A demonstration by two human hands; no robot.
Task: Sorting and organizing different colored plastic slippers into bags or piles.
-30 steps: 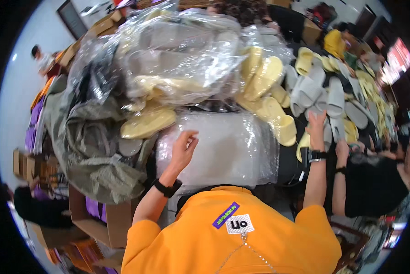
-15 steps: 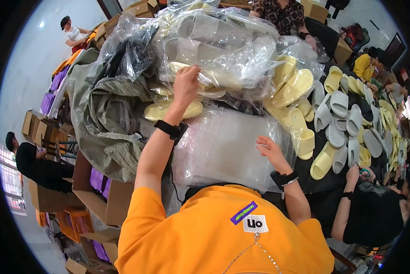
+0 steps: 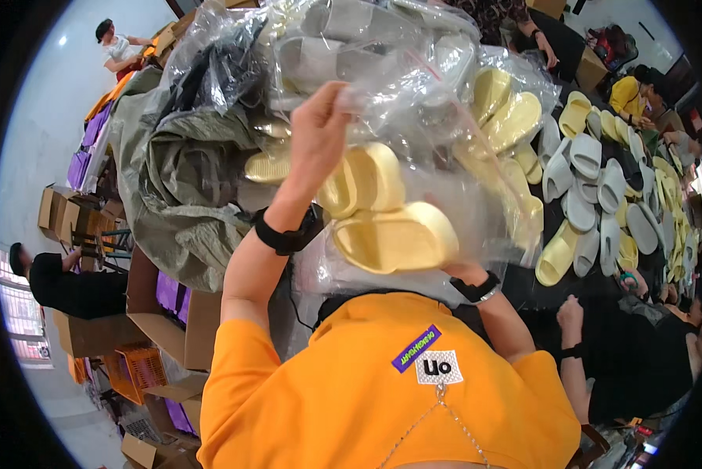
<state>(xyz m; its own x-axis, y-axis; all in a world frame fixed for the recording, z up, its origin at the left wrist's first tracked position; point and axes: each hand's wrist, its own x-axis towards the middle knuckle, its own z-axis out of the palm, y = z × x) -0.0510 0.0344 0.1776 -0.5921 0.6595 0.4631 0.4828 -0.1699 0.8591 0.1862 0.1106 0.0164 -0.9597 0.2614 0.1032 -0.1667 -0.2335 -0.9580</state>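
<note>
My left hand is closed, pinching the gathered edge of a clear plastic bag with a thin reddish strip. Below it, a pair of pale yellow slide slippers shows: one slipper lies farther back and the other slipper nearer me. I cannot tell whether the pair is inside the bag. At the near slipper's right end is my right hand, its fingers smeared and mostly hidden. Under the slippers lies a stack of clear flat bags.
Bagged grey slippers heap up at the back, beside a grey-green woven sack. Loose grey and yellow slippers cover the right side. A carton with purple packs stands at left. A co-worker's hand is at right.
The yellow slippers have come over the bag stack, and the clear bag is lifted from the heap by my left hand. My right hand has moved down, against the near slipper.
</note>
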